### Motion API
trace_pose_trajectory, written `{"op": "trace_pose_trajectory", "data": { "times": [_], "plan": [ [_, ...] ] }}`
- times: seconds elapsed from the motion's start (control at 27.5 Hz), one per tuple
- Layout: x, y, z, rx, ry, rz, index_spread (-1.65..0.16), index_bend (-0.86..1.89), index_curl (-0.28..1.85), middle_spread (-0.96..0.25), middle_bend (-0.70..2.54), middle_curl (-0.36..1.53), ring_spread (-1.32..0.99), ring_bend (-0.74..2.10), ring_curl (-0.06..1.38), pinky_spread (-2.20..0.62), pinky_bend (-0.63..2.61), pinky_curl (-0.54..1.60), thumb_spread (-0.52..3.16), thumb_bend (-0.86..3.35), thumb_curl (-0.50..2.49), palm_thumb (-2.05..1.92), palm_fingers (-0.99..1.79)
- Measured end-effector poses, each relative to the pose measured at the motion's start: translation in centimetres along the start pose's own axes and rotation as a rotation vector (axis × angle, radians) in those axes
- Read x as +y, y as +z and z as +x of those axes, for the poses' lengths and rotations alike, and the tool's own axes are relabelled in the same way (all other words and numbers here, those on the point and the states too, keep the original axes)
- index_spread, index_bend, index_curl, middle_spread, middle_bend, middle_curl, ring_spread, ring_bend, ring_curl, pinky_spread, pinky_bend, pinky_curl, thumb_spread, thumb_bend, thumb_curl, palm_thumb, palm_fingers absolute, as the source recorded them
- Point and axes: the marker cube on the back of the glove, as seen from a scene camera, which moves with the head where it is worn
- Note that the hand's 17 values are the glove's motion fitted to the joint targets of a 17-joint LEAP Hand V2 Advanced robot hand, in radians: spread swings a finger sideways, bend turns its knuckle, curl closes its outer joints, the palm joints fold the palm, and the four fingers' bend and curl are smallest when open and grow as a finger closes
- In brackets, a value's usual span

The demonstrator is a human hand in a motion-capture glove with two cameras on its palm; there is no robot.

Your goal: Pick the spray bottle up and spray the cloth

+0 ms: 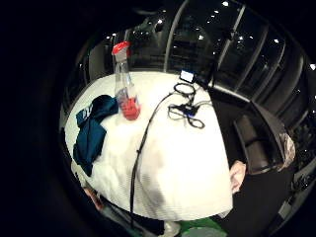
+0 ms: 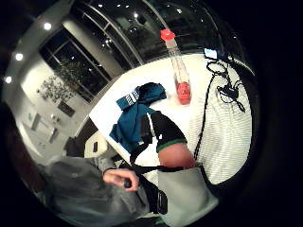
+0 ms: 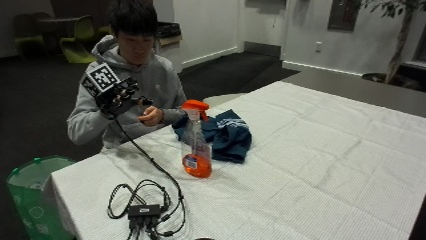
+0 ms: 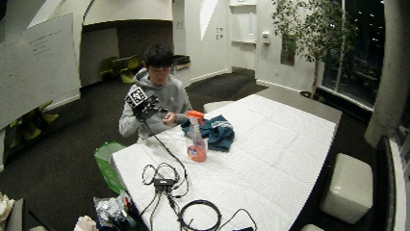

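Outside view: the spray bottle (image 3: 195,145) is seen upright on the counter (image 3: 319,165), just beside the blue cloth (image 3: 223,132). The gloved right hand (image 3: 114,96) is raised near the chest, holding nothing; how far its fingers are open cannot be told. The bottle is judged light, smooth, best taken at the neck. Cables (image 3: 143,207) lie nearby.

Person (image 3: 133,95) in light grey hooded sweatshirt, hood down behind neck, long sleeves to wrists. Right hand (image 3: 118,97) in black glove with black straps; green-edged black cuff visible in thumb side palm view. Left hand (image 3: 152,116) bare.
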Motion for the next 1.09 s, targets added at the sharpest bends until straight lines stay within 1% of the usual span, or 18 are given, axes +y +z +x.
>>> {"op": "trace_pose_trajectory", "data": {
  "times": [0.18,0.4,0.65,0.87,1.09],
  "plan": [
    [-0.4,0.3,0.3,0.001,-0.013,-0.002,-0.20,0.09,0.04,0.03,0.24,0.10,0.06,0.27,0.08,0.17,0.49,0.16,0.63,0.22,0.13,0.44,0.17],
    [-0.3,0.7,0.1,-0.001,-0.005,-0.016,-0.25,0.10,0.07,0.04,0.26,0.15,0.07,0.29,0.12,0.21,0.53,0.21,0.82,0.18,0.18,0.47,0.13],
    [0.0,1.2,-0.2,-0.021,-0.002,-0.025,-0.28,0.12,0.10,0.04,0.28,0.20,0.08,0.31,0.15,0.23,0.54,0.25,0.93,0.13,0.22,0.50,0.10],
    [-0.5,3.0,-0.3,-0.053,0.065,-0.070,-0.28,0.10,0.11,0.05,0.28,0.22,0.08,0.34,0.17,0.24,0.55,0.27,0.97,0.07,0.24,0.50,0.07],
    [-1.0,5.3,-1.9,-0.166,0.118,-0.025,-0.28,0.10,0.12,0.06,0.29,0.25,0.10,0.36,0.19,0.24,0.56,0.29,0.99,0.02,0.26,0.49,0.02]
  ]
}}
